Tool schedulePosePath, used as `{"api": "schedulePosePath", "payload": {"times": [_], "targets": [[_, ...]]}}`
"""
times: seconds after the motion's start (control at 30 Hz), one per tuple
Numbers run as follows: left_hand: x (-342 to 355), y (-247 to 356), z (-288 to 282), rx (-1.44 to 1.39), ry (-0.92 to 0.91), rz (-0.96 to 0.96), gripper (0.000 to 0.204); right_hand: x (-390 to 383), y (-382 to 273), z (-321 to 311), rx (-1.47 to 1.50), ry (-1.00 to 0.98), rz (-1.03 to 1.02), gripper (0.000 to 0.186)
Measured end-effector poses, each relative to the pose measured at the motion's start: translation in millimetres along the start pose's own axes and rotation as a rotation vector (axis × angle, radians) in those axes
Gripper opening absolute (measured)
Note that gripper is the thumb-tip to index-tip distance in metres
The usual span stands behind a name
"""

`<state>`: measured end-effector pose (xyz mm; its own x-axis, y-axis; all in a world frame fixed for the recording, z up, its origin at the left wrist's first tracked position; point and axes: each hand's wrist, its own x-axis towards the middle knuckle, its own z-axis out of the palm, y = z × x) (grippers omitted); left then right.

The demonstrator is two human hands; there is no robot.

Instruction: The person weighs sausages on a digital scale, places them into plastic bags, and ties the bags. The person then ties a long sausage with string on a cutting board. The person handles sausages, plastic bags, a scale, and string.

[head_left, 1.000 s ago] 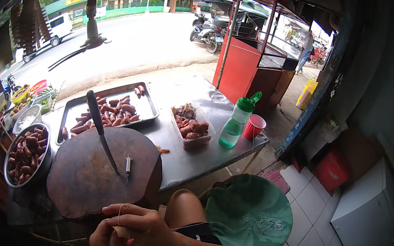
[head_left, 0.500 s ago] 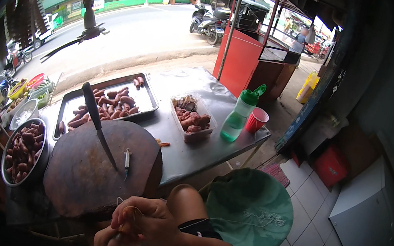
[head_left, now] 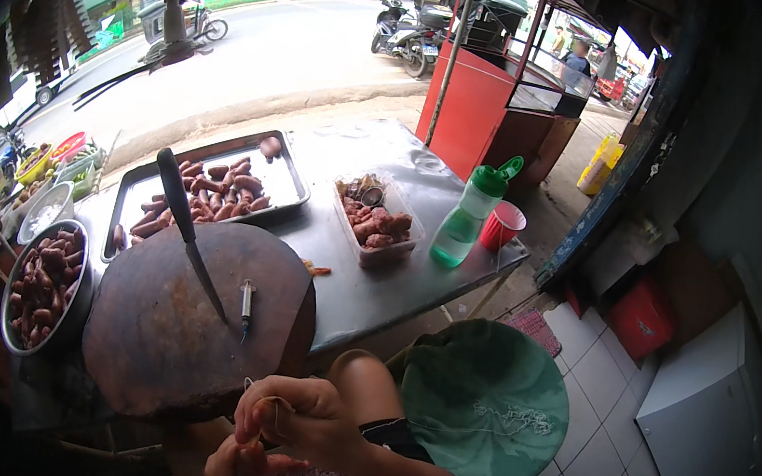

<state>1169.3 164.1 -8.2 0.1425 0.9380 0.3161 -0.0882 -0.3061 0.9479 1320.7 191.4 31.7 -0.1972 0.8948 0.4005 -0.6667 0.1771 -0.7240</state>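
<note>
My right hand [head_left: 307, 418] is closed, pinching a thin pale string [head_left: 281, 409] that loops over its fingers. Just below it, my left hand [head_left: 239, 473] has its fingers pressed together; what they hold is hidden. Both hands are low over my lap, in front of a thick round wooden chopping block [head_left: 193, 329]. On that block a knife [head_left: 192, 246] stands tilted, point down, with a small syringe-like tool [head_left: 246, 302] lying beside it. More string [head_left: 516, 419] lies heaped on a round green surface [head_left: 448, 384] to my right, and a strand trails toward my right hand.
Behind the block, a metal tray [head_left: 289, 181] holds short reddish sausages. A steel bowl [head_left: 82, 303] of sausages stands left. On the metal table [head_left: 342, 306] are a plastic tub [head_left: 388, 257] of meat, a green bottle [head_left: 463, 225] and a red cup [head_left: 502, 226].
Both hands have shifted slightly to the right, and the right hand has lifted a little off the left. On the road, a motorbike with a sidecar has come into view.
</note>
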Motion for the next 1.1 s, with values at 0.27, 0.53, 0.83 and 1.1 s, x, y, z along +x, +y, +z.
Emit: {"api": "schedulePosePath", "payload": {"times": [0.27,0.53,0.83,1.1], "targets": [[12,14,-5,-0.056,-0.210,-0.057,0.035,-8,-4,-7,0.005,0.097,0.060,0.026],[7,1,-24,-0.204,-0.303,-0.176,0.036,-3,2,-9,-0.015,0.101,0.062,0.026],[-7,-11,-11,-0.022,-0.134,-0.166,0.038,1,5,-11,-0.013,0.114,0.083,0.027],[12,-8,-29,-0.068,-0.391,-0.093,0.038,-4,-3,-19,0.053,0.167,0.043,0.027]]}}
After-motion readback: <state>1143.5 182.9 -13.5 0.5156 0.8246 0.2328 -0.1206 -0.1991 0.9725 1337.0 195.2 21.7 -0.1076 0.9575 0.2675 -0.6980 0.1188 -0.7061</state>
